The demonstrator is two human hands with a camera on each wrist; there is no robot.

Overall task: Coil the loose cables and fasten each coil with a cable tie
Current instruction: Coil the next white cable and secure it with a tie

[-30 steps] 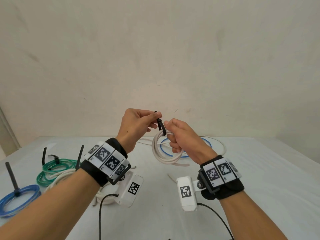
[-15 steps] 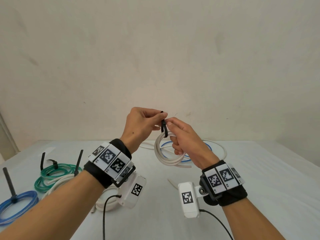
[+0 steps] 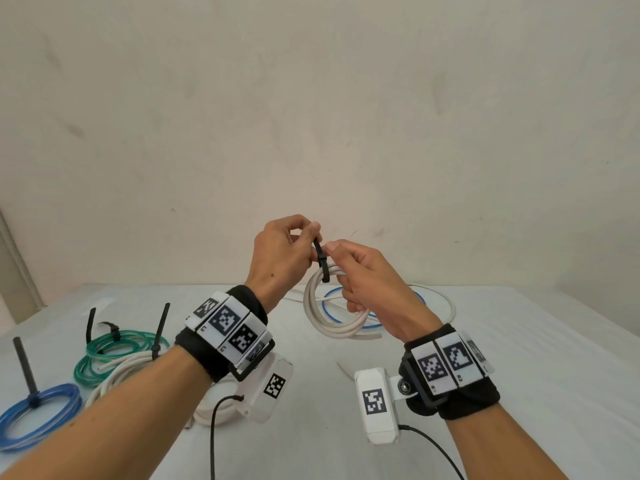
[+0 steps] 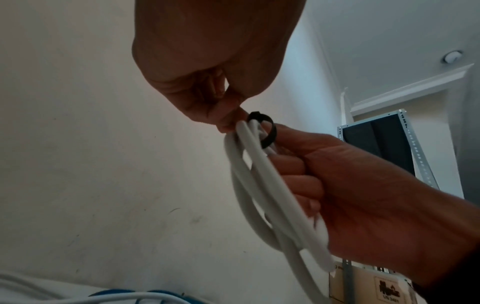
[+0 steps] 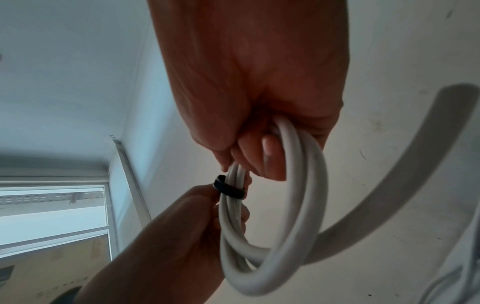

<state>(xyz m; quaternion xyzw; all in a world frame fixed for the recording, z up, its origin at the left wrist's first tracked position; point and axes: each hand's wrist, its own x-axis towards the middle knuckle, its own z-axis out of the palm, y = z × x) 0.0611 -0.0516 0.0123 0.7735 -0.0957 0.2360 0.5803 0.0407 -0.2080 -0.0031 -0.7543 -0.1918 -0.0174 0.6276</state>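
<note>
I hold a white cable coil (image 3: 327, 320) in the air above the white table (image 3: 519, 358). A black cable tie (image 3: 321, 259) is looped round the top of the coil. My left hand (image 3: 284, 258) pinches the tie's free tail between thumb and forefinger. My right hand (image 3: 367, 282) grips the coil, fingers curled through it. In the left wrist view the tie (image 4: 265, 131) rings the cable strands (image 4: 259, 185) loosely. In the right wrist view the tie (image 5: 230, 189) crosses the white coil (image 5: 298, 205) just below my right fingers.
On the table's left lie a blue coil (image 3: 38, 417), a green coil (image 3: 110, 351) and a white coil (image 3: 121, 372), each with a black tie standing up. A loose blue cable (image 3: 332, 306) and a white one (image 3: 446, 306) lie behind my hands.
My left hand has drawn the tie's tail up and to the left, so more black strap shows above the coil. Both hands sit slightly higher.
</note>
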